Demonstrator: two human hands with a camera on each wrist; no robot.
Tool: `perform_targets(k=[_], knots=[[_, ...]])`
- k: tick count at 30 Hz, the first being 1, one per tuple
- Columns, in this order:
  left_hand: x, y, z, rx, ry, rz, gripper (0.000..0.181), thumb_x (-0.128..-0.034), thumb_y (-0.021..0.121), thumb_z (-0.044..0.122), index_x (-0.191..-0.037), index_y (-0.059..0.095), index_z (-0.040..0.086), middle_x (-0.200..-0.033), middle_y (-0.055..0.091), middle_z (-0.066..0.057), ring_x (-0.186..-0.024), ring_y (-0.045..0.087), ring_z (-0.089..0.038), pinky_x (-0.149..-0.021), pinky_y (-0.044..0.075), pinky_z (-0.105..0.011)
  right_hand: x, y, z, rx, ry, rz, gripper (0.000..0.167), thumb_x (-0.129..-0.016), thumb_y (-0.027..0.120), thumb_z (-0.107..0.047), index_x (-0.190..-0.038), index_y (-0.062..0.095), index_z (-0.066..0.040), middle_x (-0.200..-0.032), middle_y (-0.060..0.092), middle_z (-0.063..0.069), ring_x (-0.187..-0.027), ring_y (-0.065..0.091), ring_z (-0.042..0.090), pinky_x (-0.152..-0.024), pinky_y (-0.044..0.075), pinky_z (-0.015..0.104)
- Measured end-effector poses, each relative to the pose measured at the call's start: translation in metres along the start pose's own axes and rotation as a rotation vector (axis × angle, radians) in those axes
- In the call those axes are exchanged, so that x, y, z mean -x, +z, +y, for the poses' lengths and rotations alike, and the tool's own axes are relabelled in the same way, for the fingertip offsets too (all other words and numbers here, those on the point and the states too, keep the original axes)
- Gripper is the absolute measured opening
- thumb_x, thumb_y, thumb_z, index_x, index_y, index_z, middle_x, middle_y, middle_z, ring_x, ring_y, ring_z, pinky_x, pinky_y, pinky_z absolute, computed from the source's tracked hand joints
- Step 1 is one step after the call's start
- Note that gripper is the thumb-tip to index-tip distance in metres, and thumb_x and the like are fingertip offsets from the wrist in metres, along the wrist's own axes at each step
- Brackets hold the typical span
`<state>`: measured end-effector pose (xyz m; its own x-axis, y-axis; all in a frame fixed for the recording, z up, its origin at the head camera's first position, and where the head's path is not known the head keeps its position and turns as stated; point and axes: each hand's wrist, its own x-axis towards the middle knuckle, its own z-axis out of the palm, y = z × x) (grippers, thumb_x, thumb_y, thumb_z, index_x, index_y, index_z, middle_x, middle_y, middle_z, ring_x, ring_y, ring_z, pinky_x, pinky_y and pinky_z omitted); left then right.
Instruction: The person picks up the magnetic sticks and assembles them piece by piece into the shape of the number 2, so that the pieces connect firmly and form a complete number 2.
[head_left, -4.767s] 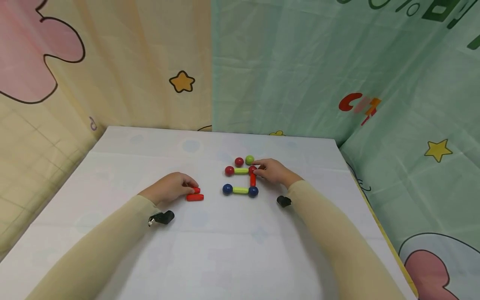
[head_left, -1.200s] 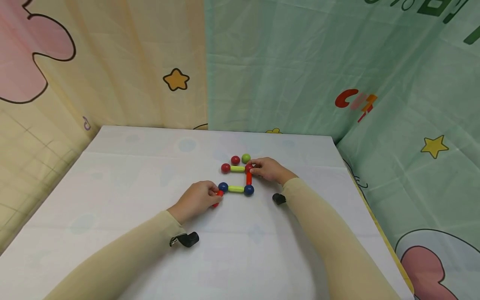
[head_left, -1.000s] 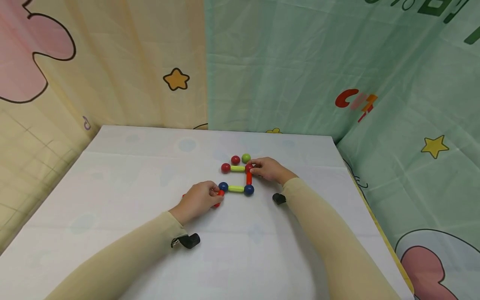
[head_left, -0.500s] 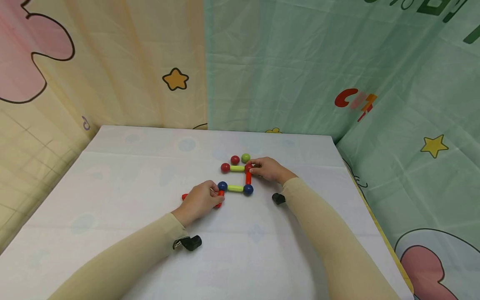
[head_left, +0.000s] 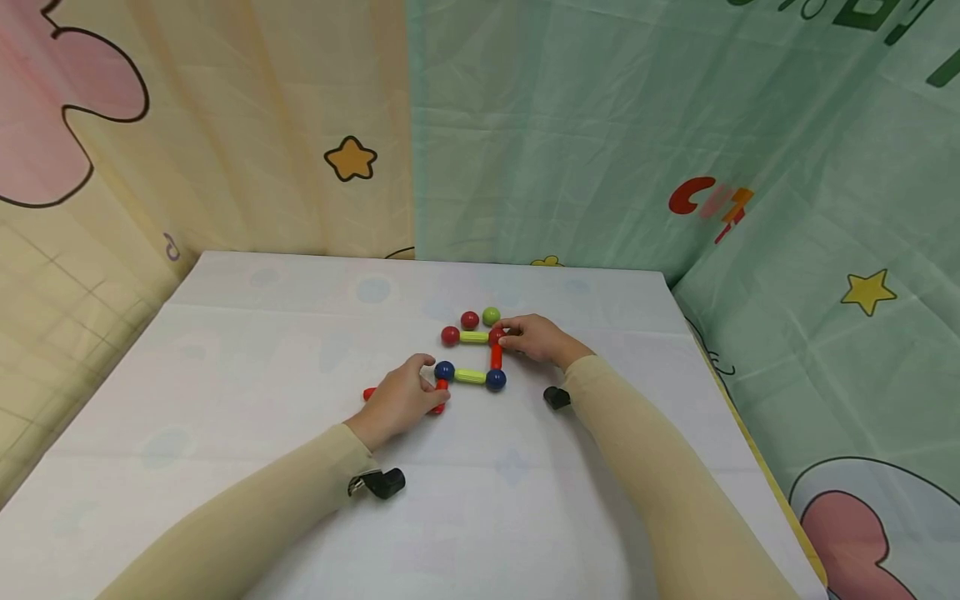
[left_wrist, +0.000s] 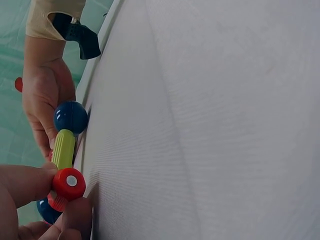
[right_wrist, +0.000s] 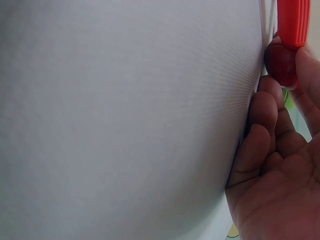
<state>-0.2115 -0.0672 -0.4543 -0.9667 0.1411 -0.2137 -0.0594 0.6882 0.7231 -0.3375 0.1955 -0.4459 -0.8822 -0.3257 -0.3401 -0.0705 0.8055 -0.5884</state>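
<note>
Attachment of a red rod (head_left: 442, 386) to the left blue ball (head_left: 444, 371) looks to be the step in hand; the two touch, the rod pointing back toward the person. Around it the left hand (head_left: 401, 392) has forefinger and thumb parted in the head view, yet its wrist view shows digits close on both sides, so I cannot tell whether they grip. The right hand (head_left: 540, 340) pinches the far corner's dark red ball (head_left: 495, 335) between fingers and thumb, probably steadying the flat frame on the white worktop (head_left: 480, 517). Next would call for easing the left fingers clear without nudging the joint, then perhaps fetching the spare red piece (head_left: 368, 392), mostly hidden behind that hand. Balls are smooth and glossy; the yellow-green rods (head_left: 471, 377) are ribbed cylinders, seemingly hard plastic, and a white disc (left_wrist: 72, 181) in the red rod's end suggests a magnet. Beyond the frame sit a loose red ball (head_left: 469, 319) and a green ball (head_left: 491, 316).
</note>
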Motion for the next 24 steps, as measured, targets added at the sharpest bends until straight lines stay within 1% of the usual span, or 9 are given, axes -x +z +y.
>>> perform_targets(k=[3,7,14,24], knots=[[-0.0004,-0.0007,0.0003,-0.010,0.007,-0.008,0.066,-0.0955,0.079,0.031,-0.152,0.050,0.011,-0.097,0.072,-0.001,-0.084,0.065,-0.014,-0.086,0.054,-0.038,-0.0004,0.0001,-0.0001,-0.009,0.004,-0.002,0.045,-0.106,0.065,-0.030,-0.150,0.060,-0.022,-0.137,0.067,0.011,-0.115,0.059,0.026,-0.103,0.053,0.039],[-0.0013,-0.0011,-0.0004,-0.017,0.014,-0.014,0.065,-0.0955,0.078,0.032,-0.151,0.051,0.012,-0.097,0.072,-0.001,-0.084,0.065,-0.014,-0.083,0.053,-0.036,-0.0007,0.0002,-0.0002,-0.009,0.006,-0.004,0.045,-0.106,0.064,-0.030,-0.150,0.059,-0.022,-0.138,0.066,0.011,-0.116,0.059,0.026,-0.104,0.053,0.040],[-0.0032,-0.0004,-0.0017,0.015,0.005,-0.030,0.058,-0.0960,0.078,0.029,-0.145,0.054,0.011,-0.094,0.072,-0.001,-0.079,0.063,-0.016,-0.073,0.049,-0.030,0.0003,0.0005,-0.0002,0.005,0.003,0.002,0.047,-0.107,0.063,-0.032,-0.152,0.058,-0.022,-0.139,0.065,0.011,-0.117,0.059,0.026,-0.104,0.053,0.040],[-0.0045,-0.0003,-0.0012,0.035,-0.015,-0.042,0.057,-0.0962,0.078,0.030,-0.144,0.053,0.011,-0.093,0.071,-0.001,-0.079,0.063,-0.017,-0.072,0.049,-0.030,0.0007,0.0002,-0.0017,-0.022,0.015,0.002,0.045,-0.106,0.064,-0.031,-0.151,0.059,-0.022,-0.134,0.067,0.009,-0.112,0.059,0.025,-0.099,0.053,0.036]])
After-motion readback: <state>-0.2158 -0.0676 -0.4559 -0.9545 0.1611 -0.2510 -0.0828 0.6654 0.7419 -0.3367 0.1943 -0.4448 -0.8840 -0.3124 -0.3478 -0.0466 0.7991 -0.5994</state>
